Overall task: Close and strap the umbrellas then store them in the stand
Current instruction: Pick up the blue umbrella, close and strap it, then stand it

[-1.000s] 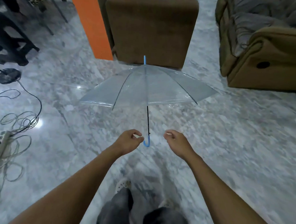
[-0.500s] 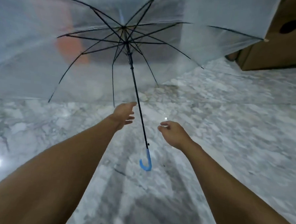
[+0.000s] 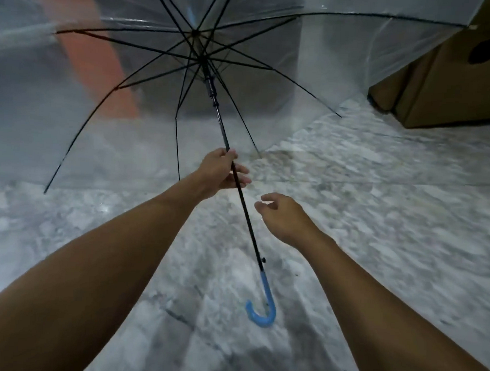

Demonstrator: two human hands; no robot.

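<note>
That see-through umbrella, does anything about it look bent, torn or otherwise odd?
Nothing stands out. The umbrella is fully open, its black ribs spread evenly from the hub, and no tear shows in the clear canopy. The left hand holds the shaft; the right hand is open beside it. The blue hooked handle hangs free.

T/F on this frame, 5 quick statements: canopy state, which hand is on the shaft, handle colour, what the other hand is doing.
1. The umbrella canopy is open. True.
2. The left hand grips the black shaft. True.
3. The right hand holds the handle. False: it is empty, fingers loosely curled, beside the shaft and well above the handle.
4. The hooked handle is red. False: it is blue.
5. The umbrella is strapped shut. False: its ribs are spread and the clear canopy is stretched out.
</note>
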